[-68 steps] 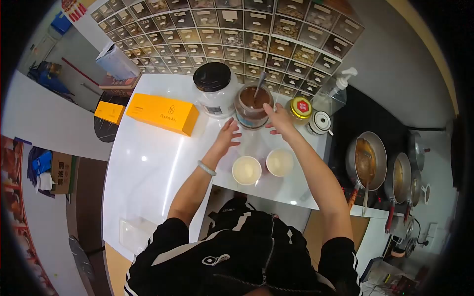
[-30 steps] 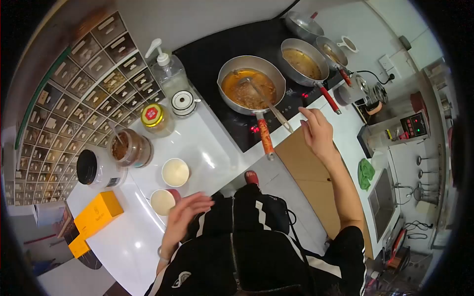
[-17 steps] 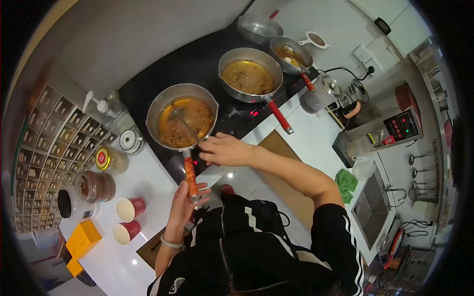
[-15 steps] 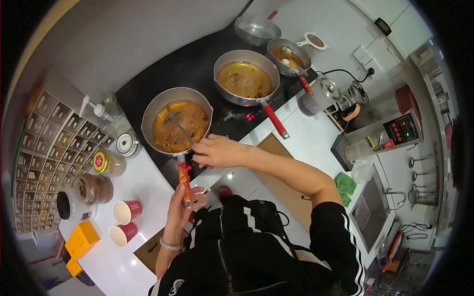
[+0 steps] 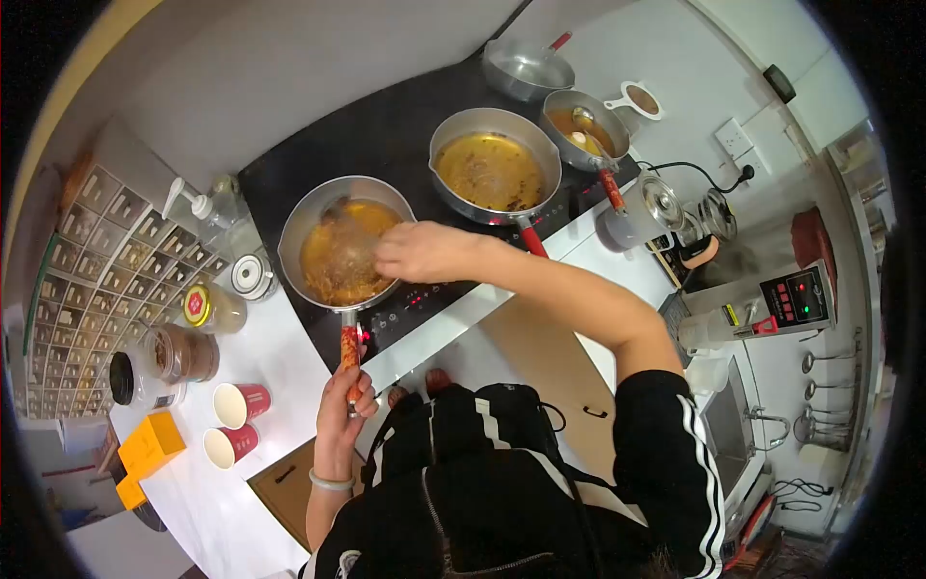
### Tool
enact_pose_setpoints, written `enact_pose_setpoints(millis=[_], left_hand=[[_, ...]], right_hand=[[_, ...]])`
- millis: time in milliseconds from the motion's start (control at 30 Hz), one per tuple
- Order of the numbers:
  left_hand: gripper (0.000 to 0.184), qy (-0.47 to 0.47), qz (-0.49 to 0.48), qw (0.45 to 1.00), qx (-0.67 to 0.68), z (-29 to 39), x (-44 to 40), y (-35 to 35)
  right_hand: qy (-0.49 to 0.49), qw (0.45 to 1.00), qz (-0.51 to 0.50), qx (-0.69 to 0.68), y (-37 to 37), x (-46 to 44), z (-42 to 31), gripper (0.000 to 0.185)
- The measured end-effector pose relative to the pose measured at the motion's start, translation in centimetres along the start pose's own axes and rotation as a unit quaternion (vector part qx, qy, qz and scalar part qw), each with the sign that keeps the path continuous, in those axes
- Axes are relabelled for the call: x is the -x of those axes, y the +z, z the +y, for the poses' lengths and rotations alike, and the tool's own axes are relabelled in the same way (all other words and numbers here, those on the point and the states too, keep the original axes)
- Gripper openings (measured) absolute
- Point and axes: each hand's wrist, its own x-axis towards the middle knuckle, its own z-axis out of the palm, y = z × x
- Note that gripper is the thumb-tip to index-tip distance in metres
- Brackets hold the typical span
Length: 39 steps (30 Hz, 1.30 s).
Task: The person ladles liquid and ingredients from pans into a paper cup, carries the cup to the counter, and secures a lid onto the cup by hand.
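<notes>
Nearest the body, the left hand (image 5: pixel 338 398) has its fingers wrapped round the orange-patterned handle (image 5: pixel 349 347) of the near pan (image 5: pixel 295 236), which sits on the black cooktop (image 5: pixel 386 121). Off to the left, 2 red paper cups (image 5: pixel 257 399) stand on the white tabletop (image 5: pixel 227 511). Farther out, the right hand (image 5: pixel 424 253) reaches over the pan's right side, its fingers drawn together; they appear to pinch a utensil (image 5: pixel 336 207), whose blurred head is in the brown liquid (image 5: pixel 338 282).

The blur suggests stirring. Done well, this calls for a firm left grip so the pan cannot swivel, and even right-hand sweeps along the bottom and wall, slow enough that nothing slops over the rim. The right fingers hang low over liquid that is probably hot; a higher hold would be safer.

Beyond stand 3 more pans: 1 with yellowish liquid (image 5: pixel 487 174), a smaller one (image 5: pixel 571 102) and, farthest, a bare metal one (image 5: pixel 529 69).
</notes>
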Motion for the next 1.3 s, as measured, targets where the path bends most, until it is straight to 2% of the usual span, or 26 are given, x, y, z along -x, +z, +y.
enact_pose_setpoints(millis=[67, 100, 300, 333, 400, 433, 467, 500, 533, 567, 633, 700, 800, 833, 900, 933, 967, 1033, 1067, 1100, 1167, 1300], left_hand=[[0.039, -0.008, -0.004, 1.000, 0.008, -0.1, -0.3, 0.0], [0.039, -0.014, -0.007, 1.000, 0.012, 0.0, -0.2, -0.2], [0.036, -0.006, -0.017, 0.999, 0.029, -0.2, -0.1, 0.3], [0.036, -0.004, -0.013, 0.999, 0.031, -0.3, -0.1, 0.3], [0.036, -0.006, -0.030, 0.999, 0.032, -0.3, -0.2, 0.0], [0.036, -0.003, -0.027, 0.999, 0.033, -0.4, -0.2, 0.0], [0.038, -0.007, -0.026, 0.999, 0.034, -0.4, -0.1, 0.1], [0.040, -0.009, -0.025, 0.999, 0.034, -0.3, -0.1, 0.2], [0.041, -0.011, -0.024, 0.999, 0.036, -0.3, -0.1, 0.3], [0.041, -0.007, -0.021, 0.999, 0.037, -0.3, -0.1, 0.3], [0.041, -0.006, -0.032, 0.999, 0.034, -0.3, -0.2, 0.2], [0.041, -0.005, -0.032, 0.999, 0.036, -0.3, -0.1, 0.2], [0.040, -0.013, -0.035, 0.999, 0.032, -0.1, 0.0, 0.4], [0.040, -0.014, -0.035, 0.999, 0.033, -0.1, -0.1, 0.3], [0.038, -0.024, -0.047, 0.998, 0.041, -0.1, -0.2, 0.0], [0.038, -0.024, -0.046, 0.998, 0.043, -0.2, -0.2, -0.1], [0.038, -0.022, -0.050, 0.998, 0.043, -0.2, -0.2, -0.1], [0.038, -0.018, -0.051, 0.998, 0.045, -0.2, -0.2, -0.1], [0.037, -0.020, -0.053, 0.997, 0.046, -0.3, -0.3, -0.2], [0.037, -0.021, -0.055, 0.997, 0.047, -0.3, -0.3, -0.3], [0.036, -0.021, -0.049, 0.998, 0.046, -0.2, -0.3, -0.2], [0.031, -0.021, -0.051, 0.998, 0.038, -0.2, -0.4, -0.3]], right_hand=[[0.043, 0.998, -0.035, -0.002, -2.6, 1.1, -0.4, 0.012], [0.082, 0.993, -0.052, -0.062, -3.7, 1.4, -0.4, 0.016], [0.229, 0.959, -0.003, -0.169, -8.2, 2.2, -2.2, 0.014], [0.225, 0.959, -0.003, -0.172, -8.0, 2.3, -2.3, 0.014], [0.352, 0.879, 0.083, -0.310, -7.2, 2.4, -2.4, 0.017], [0.349, 0.880, 0.083, -0.313, -6.4, 2.1, -2.7, 0.017], [0.463, 0.765, 0.142, -0.425, -5.3, 1.9, -3.0, 0.019], [0.559, 0.618, 0.193, -0.519, -4.2, 1.7, -3.3, 0.022], [0.577, 0.561, 0.206, -0.557, -3.2, 1.7, -3.4, 0.025], [0.573, 0.562, 0.204, -0.560, -2.1, 1.4, -3.7, 0.025], [0.573, 0.473, 0.304, -0.596, -0.5, 0.7, -4.8, 0.026], [0.562, 0.477, 0.314, -0.598, -0.1, -0.1, -5.5, 0.025], [0.494, 0.566, 0.367, -0.549, -1.1, -1.0, -5.7, 0.022], [0.495, 0.567, 0.365, -0.549, -1.6, -1.1, -5.6, 0.022], [0.437, 0.710, 0.342, -0.434, -2.7, -1.0, -5.3, 0.020], [0.419, 0.758, 0.321, -0.384, -3.4, -0.9, -5.2, 0.014], [0.419, 0.758, 0.318, -0.386, -3.8, -0.7, -5.1, 0.014], [0.354, 0.883, 0.227, -0.207, -4.4, -0.4, -4.8, 0.011], [0.323, 0.907, 0.212, -0.166, -4.1, -0.4, -4.8, 0.014], [0.320, 0.908, 0.210, -0.168, -3.6, -0.4, -4.6, 0.014], [0.226, 0.959, 0.160, -0.060, -1.8, -0.1, -4.2, 0.021], [0.199, 0.972, 0.127, -0.016, 1.5, -1.0, -4.1, 0.025]])
